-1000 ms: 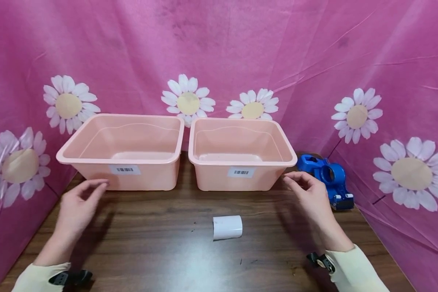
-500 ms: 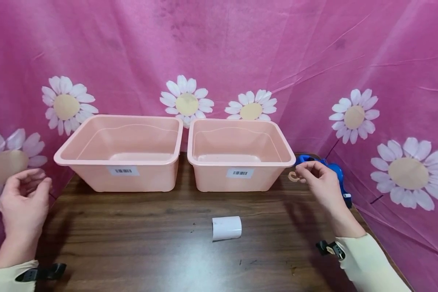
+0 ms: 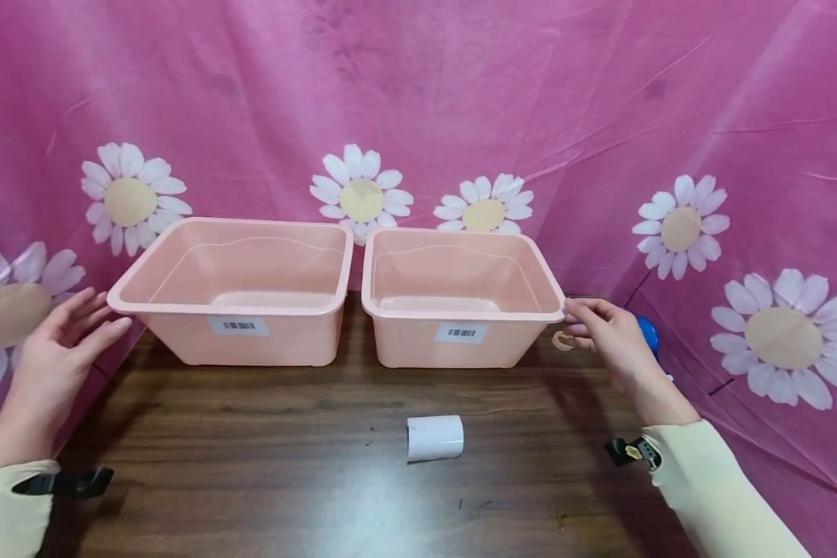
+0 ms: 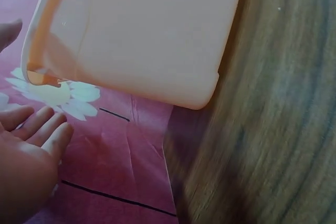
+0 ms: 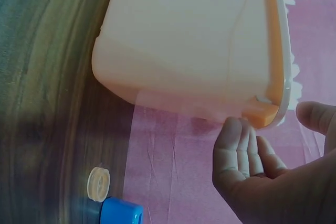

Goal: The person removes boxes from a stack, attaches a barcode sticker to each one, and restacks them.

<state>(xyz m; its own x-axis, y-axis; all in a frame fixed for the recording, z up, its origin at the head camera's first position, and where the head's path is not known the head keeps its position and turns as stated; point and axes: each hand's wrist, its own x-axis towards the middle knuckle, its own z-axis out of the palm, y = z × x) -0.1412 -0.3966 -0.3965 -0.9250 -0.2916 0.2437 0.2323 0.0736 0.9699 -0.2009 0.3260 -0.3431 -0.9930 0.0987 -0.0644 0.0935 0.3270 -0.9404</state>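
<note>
Two pink plastic basins stand side by side against the cloth: the left basin (image 3: 251,339) and the right basin (image 3: 453,345). Each has a barcode label on its front. My left hand (image 3: 52,372) is at the left basin's outer front corner, its fingers extended and thumb apart; the left wrist view shows a gap to the rim. At the right basin's outer front corner is my right hand (image 3: 617,341). In the right wrist view its fingers (image 5: 236,150) lie below the rim and its thumb above, not closed on it.
On the wooden table (image 3: 286,465) a white cylinder (image 3: 435,438) lies on its side in front of the right basin. A small beige ring (image 3: 563,341) and a blue tape dispenser (image 3: 647,335), mostly hidden, are by my right hand. Pink flowered cloth (image 3: 418,93) surrounds the table.
My left hand moved out from the left basin's front to its outer corner, and its fingers straightened. My right hand shifted right and up to the right basin's rim corner. The basins stayed put.
</note>
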